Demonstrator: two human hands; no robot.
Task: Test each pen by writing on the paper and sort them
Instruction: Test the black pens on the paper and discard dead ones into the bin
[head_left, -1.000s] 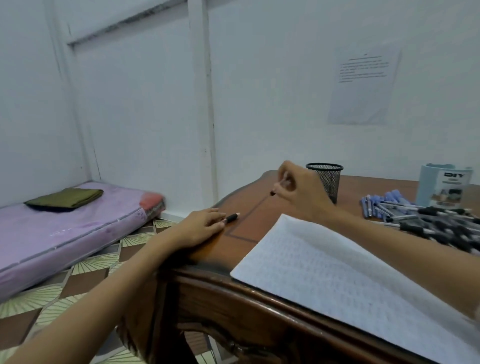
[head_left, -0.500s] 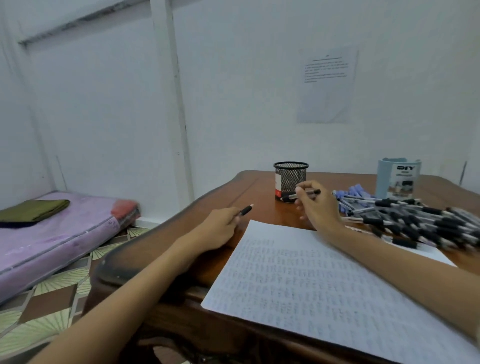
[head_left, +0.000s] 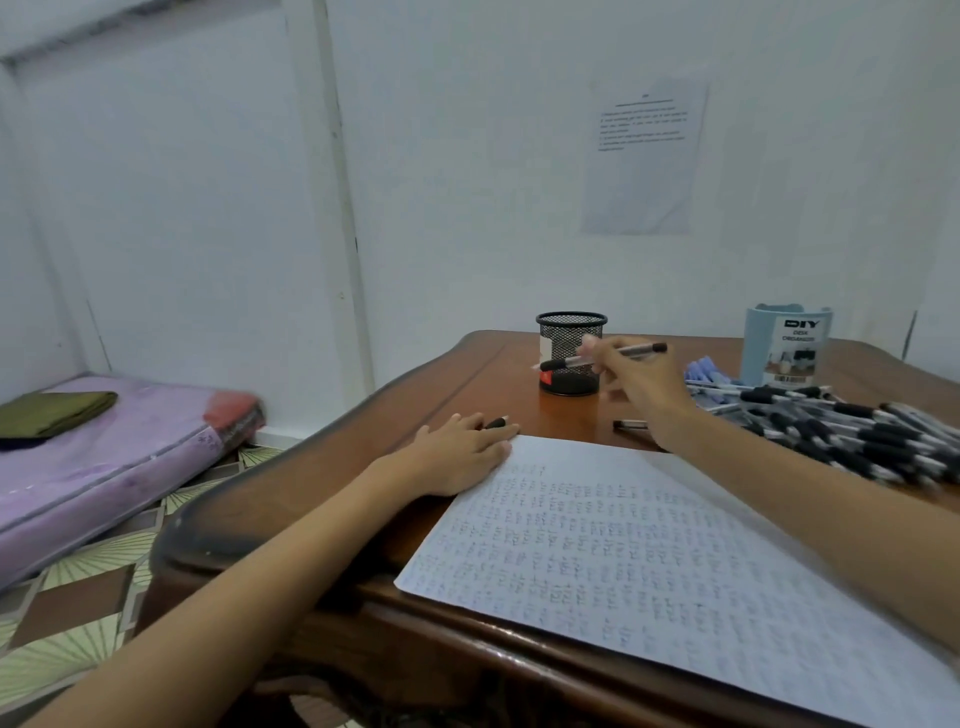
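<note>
A handwritten sheet of paper (head_left: 649, 551) lies on the wooden table (head_left: 363, 467). My left hand (head_left: 462, 452) rests at the sheet's top-left corner and keeps a black-tipped pen (head_left: 496, 422) under its fingers, only the tip showing. My right hand (head_left: 639, 384) is raised above the table and pinches a grey pen with black ends (head_left: 631, 352), held level in front of the black mesh cup (head_left: 570, 338). One loose pen (head_left: 628, 424) lies on the table below that hand. A big pile of black-grip pens (head_left: 857, 431) covers the right side.
A light blue "DIY" desk organizer (head_left: 787, 343) stands at the back right, with blue-capped pens (head_left: 706, 369) beside it. A sheet of paper is taped to the white wall (head_left: 644, 156). To the left, a purple mattress (head_left: 104, 457) lies on the tiled floor.
My left hand has come down from the air onto the paper's corner, still with its pen. My right hand has lifted its pen a little higher in front of the mesh cup.
</note>
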